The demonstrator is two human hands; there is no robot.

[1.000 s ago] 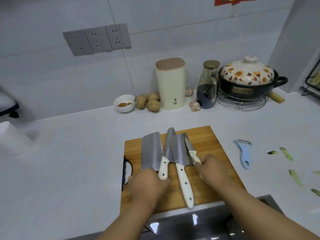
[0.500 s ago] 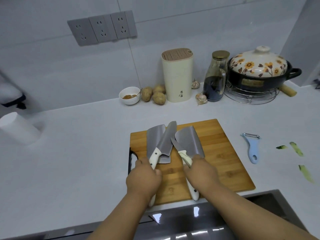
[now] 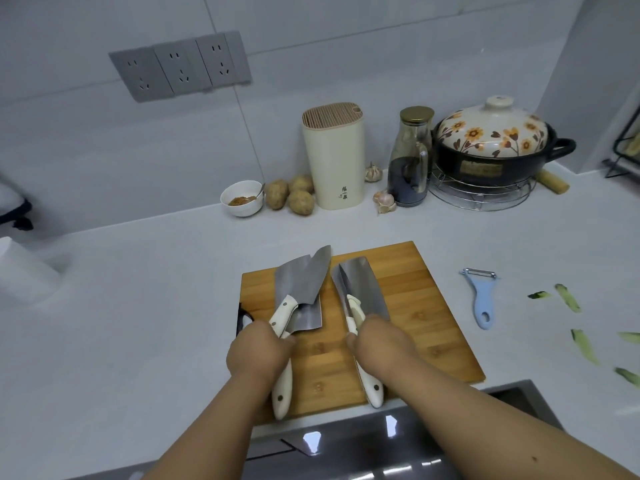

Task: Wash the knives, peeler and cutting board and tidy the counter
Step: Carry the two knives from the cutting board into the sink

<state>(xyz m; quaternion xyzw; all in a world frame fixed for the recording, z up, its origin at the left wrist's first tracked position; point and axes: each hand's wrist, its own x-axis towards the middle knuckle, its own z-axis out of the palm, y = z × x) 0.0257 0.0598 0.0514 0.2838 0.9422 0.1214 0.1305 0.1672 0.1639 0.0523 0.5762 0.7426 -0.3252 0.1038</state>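
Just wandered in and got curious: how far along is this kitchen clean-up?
Barely started; nothing looks washed. The left hand and right hand each grip knives over the cutting board, beside the sink. The peeler and green peelings lie on the counter.

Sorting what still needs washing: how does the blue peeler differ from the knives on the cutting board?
The peeler lies alone on the white counter, untouched; the knives are on the cutting board, held by both hands. Its handle is blue, theirs are white. It is far smaller than they are. Both have metal blades.
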